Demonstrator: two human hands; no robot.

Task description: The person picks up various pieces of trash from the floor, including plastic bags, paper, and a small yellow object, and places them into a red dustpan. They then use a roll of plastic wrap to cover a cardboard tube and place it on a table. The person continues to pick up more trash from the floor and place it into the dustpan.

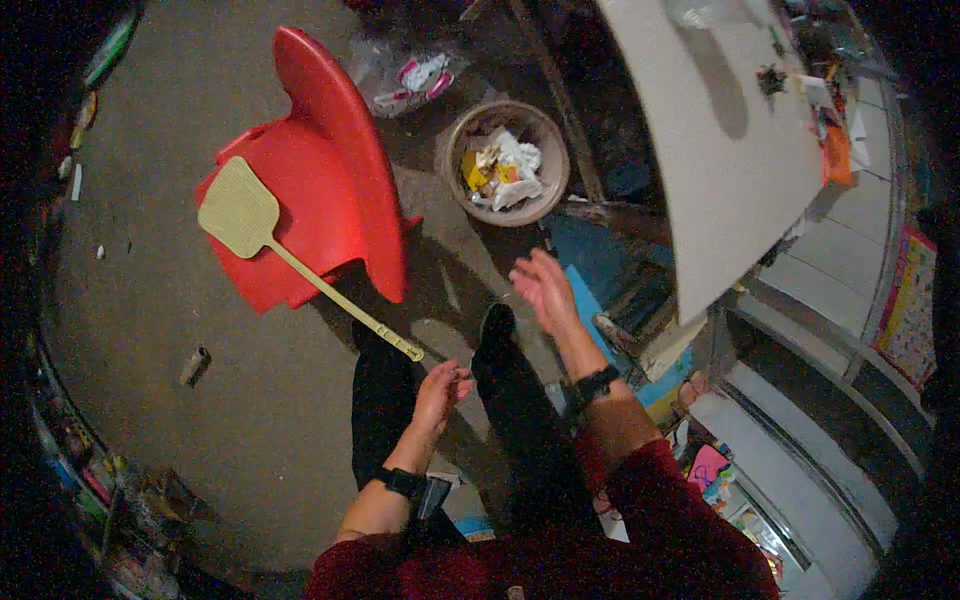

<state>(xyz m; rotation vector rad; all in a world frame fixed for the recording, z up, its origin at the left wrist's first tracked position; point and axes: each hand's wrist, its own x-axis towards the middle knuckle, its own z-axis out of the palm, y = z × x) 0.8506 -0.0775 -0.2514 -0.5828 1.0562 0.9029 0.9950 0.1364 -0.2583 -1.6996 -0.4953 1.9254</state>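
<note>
A yellow fly swatter (240, 208) lies across the seat of a red plastic chair (330, 180), its handle jutting out towards me. Just short of the handle's end is my left hand (441, 394), apart from it, with the fingers curled; whether anything small is between them is too blurred to see. My right hand (546, 292) hovers with loosely bent, parted fingers and holds nothing visible. Beyond it stands a round waste bin (457, 184) with crumpled white tissue (517, 169) and yellow wrappers in it. Both wrists wear dark bands.
To the right, a pale tabletop (720, 172) reaches over the floor, with an orange item (836, 156) near its far edge. A clear plastic bag (412, 79) lies behind the chair. On the floor at left is a small tube-like roll (195, 366). Cluttered shelves line the lower left.
</note>
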